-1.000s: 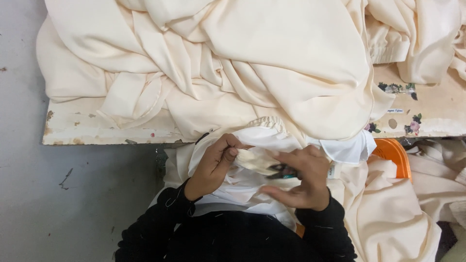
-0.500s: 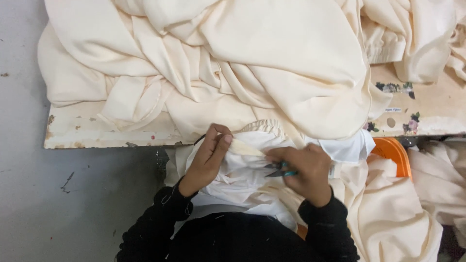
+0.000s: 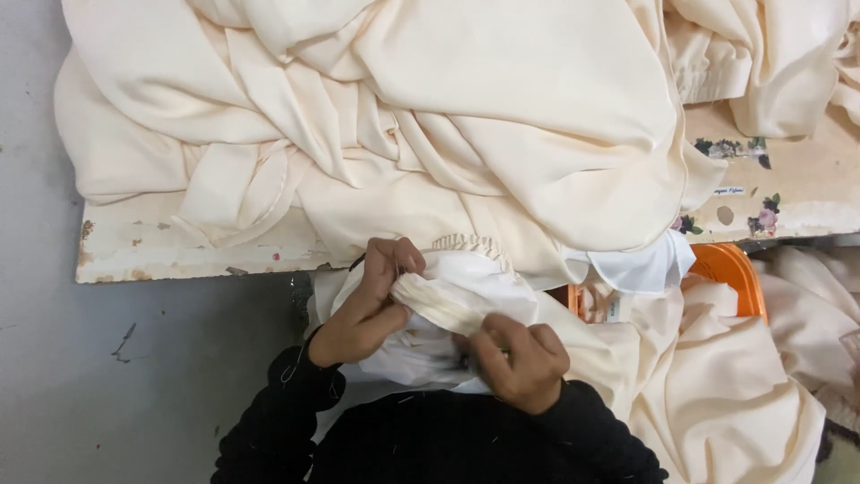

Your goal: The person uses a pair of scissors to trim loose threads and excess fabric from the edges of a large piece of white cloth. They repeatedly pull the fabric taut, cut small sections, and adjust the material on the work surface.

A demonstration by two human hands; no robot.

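I judge the step in hand to be close hand-work on the gathered cuff of a cream garment, held over my lap at the table edge. My left hand pinches the cuff with closed fingers; my right hand is curled shut on the cloth beside it. The next move calls for steady tension along the gathers between both hands.

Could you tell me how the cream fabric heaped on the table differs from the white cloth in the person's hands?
The cream fabric is warm-toned, piled loose and untouched; the white cloth is paler, bunched and gripped by the left hand and right hand. Both are soft and wrinkled.
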